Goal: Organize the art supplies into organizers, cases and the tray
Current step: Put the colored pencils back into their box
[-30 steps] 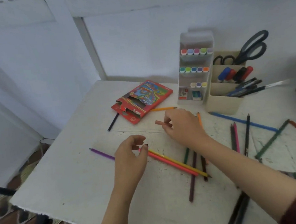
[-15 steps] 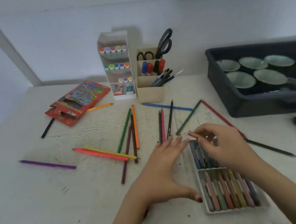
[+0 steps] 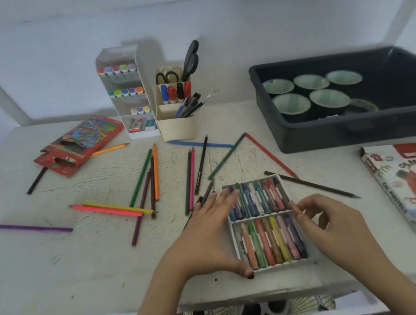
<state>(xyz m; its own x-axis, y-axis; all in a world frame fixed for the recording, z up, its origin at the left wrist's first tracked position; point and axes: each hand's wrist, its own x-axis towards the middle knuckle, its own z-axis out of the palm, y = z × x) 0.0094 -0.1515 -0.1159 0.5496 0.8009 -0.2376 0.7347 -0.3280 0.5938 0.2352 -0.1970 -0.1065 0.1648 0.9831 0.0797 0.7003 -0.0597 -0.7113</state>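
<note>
On the white table (image 3: 60,275), the black tray (image 3: 353,131) sat back right. The open pastel case (image 3: 277,267) lay near the front; the left hand (image 3: 205,237) pressed flat, fingers straight, against its left side, the right hand (image 3: 337,225) curled at its right edge, hold unclear

One view only, from a camera worn on the person's head, facing forward and tilted down over the worktop (image 3: 85,272). It sits close: the left hand (image 3: 207,234) and right hand (image 3: 337,223) rise from the bottom edge and fill the lower middle, the pastel case (image 3: 277,266) lying between the fingers (image 3: 225,200). Beyond the fingers the worktop runs back to the wall (image 3: 212,15) – the black tray (image 3: 353,130) lies beyond them to the right. The wide lens bends straight lines near the frame's edges, and the worktop's near edge shows behind the wrists.
</note>
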